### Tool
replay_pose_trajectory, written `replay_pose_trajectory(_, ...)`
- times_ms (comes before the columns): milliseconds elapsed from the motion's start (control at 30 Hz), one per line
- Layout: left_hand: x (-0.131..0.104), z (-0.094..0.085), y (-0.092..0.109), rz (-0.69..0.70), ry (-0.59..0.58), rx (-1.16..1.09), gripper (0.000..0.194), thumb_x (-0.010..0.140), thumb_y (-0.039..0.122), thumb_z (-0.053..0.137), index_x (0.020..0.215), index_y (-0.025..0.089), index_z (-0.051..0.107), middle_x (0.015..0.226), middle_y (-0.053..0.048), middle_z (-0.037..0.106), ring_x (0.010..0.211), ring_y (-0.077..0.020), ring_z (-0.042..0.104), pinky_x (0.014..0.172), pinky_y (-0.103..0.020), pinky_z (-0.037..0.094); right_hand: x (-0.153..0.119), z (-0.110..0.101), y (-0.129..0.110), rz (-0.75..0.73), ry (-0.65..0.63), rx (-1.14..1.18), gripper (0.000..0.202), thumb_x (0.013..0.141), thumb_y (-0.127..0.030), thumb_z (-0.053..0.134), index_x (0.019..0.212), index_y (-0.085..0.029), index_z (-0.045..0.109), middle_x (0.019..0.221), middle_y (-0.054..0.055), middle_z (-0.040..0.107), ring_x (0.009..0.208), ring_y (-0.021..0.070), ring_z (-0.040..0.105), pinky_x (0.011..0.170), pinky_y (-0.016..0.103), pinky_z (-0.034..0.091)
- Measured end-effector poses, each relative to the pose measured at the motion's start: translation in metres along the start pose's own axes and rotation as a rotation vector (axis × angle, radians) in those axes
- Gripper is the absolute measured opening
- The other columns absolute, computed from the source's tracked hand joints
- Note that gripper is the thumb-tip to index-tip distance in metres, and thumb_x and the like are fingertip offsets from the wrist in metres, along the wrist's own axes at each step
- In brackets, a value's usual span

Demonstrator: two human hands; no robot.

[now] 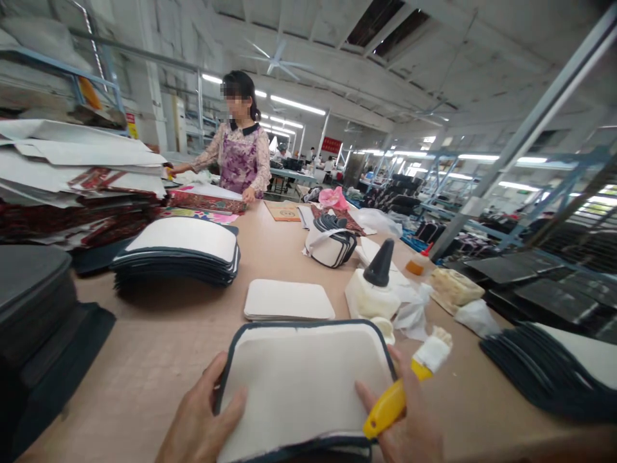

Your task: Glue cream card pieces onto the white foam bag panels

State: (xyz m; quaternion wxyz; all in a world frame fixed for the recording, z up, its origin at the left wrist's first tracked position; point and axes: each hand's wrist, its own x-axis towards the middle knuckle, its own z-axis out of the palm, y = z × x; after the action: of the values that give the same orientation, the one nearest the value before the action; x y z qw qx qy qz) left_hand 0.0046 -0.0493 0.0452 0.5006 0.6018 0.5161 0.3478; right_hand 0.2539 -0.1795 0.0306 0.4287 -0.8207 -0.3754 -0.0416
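Observation:
A rounded panel (308, 386), off-white with a dark blue border, lies in front of me at the bottom centre. My left hand (207, 408) grips its left edge, thumb on the pale face and fingers at the rim. At the right edge my right hand (405, 411) touches the panel with its thumb and also holds a yellow-handled brush (389, 406), whose whitish bristles point up and away to the right. Just beyond the panel sits a small stack of off-white boards (288, 299). Beside that stands a white bottle (371, 294) with a black cone-shaped top.
Curved dark-edged panels (178, 247) are stacked at the left, near a tall material pile (77, 173). More dark panels (549, 370) lie at the right. A person (241, 145) stands across the table (144, 347). A small orange bottle (418, 260) is beyond the white one.

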Motion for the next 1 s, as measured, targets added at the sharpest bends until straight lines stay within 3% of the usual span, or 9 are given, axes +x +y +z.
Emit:
replay_pose_trajectory(67,-0.001,0.000,-0.002,-0.010,-0.010,-0.075,0.057,0.065,0.045,0.061,0.113,0.014,0.052,0.097,-0.007,0.069,0.087,-0.0265,0.066,0.068,-0.028,0.055,-0.003,-0.003,0.000,0.038,0.026,0.072,0.072,0.064,-0.052,0.065,0.125,-0.019,0.044,0.121,0.012,0.057,0.107,0.0302,0.056,0.079,0.035,0.050)
replay_pose_trajectory(200,0.007,-0.001,-0.005,-0.008,-0.022,-0.037,0.057,0.064,0.042,0.065,0.112,0.013,0.053,0.105,-0.009,0.067,0.090,-0.0257,0.065,0.073,-0.027,0.054,-0.005,0.002,-0.003,0.075,0.030,0.074,0.066,0.070,-0.051,0.060,0.126,-0.020,0.044,0.122,0.011,0.057,0.105,0.0288,0.057,0.081,0.035,0.048)
replay_pose_trajectory(400,0.018,-0.004,-0.006,0.003,-0.073,0.007,0.055,0.062,0.037,0.064,0.109,0.009,0.058,0.101,-0.010,0.068,0.086,-0.0255,0.065,0.073,-0.028,0.054,0.000,0.023,0.025,0.106,-0.135,0.016,0.047,0.066,-0.056,0.062,0.098,-0.022,0.059,0.076,0.005,0.068,0.063,0.0249,0.065,0.054,0.032,0.051)
replay_pose_trajectory(500,0.017,-0.004,-0.006,-0.004,-0.092,0.029,0.055,0.062,0.036,0.063,0.110,0.010,0.058,0.100,-0.009,0.069,0.088,-0.0254,0.065,0.078,-0.030,0.052,0.002,0.027,0.038,-0.041,-0.086,-0.027,0.047,0.066,-0.059,0.062,0.094,-0.021,0.059,0.079,0.007,0.068,0.067,0.0258,0.065,0.059,0.035,0.052)
replay_pose_trajectory(567,0.015,-0.002,-0.007,-0.011,-0.058,0.058,0.055,0.061,0.036,0.062,0.110,0.012,0.058,0.105,-0.010,0.067,0.089,-0.0263,0.064,0.080,-0.032,0.052,-0.002,0.027,0.031,-0.180,-0.015,-0.059,0.048,0.071,-0.054,0.060,0.103,-0.019,0.056,0.088,0.010,0.067,0.080,0.0284,0.064,0.069,0.040,0.051)
replay_pose_trajectory(700,0.014,0.002,-0.010,0.025,0.060,0.121,0.049,0.058,0.038,0.064,0.102,0.016,0.062,0.104,-0.009,0.068,0.094,-0.0301,0.063,0.078,-0.033,0.053,-0.026,0.043,-0.018,-0.413,0.046,0.022,0.019,0.084,-0.026,0.050,0.102,-0.023,0.053,0.102,0.010,0.066,0.100,0.0244,0.060,0.080,0.035,0.051)
replay_pose_trajectory(833,0.016,0.001,-0.017,0.068,0.043,0.137,0.047,0.062,0.041,0.065,0.102,0.016,0.061,0.100,-0.008,0.069,0.091,-0.0292,0.064,0.074,-0.030,0.054,-0.050,0.079,-0.054,-0.715,-0.036,0.237,0.011,0.077,-0.017,0.048,0.084,-0.025,0.052,0.098,0.006,0.069,0.093,0.0231,0.064,0.074,0.031,0.054)
replay_pose_trajectory(900,0.018,-0.001,-0.023,0.054,0.012,0.176,0.051,0.064,0.044,0.064,0.106,0.015,0.059,0.105,-0.009,0.067,0.092,-0.0288,0.064,0.077,-0.030,0.054,-0.050,0.088,-0.052,-0.747,-0.063,0.232,0.018,0.073,-0.016,0.053,0.089,-0.024,0.054,0.092,0.007,0.070,0.089,0.0246,0.065,0.072,0.032,0.055)
replay_pose_trajectory(1000,0.024,-0.005,-0.031,0.008,-0.042,0.217,0.061,0.061,0.048,0.065,0.111,0.014,0.054,0.110,-0.011,0.064,0.093,-0.0295,0.062,0.078,-0.030,0.053,-0.040,0.080,-0.037,-0.639,-0.214,0.172,0.038,0.071,-0.011,0.058,0.108,-0.023,0.054,0.100,0.008,0.067,0.097,0.0234,0.062,0.077,0.029,0.054)
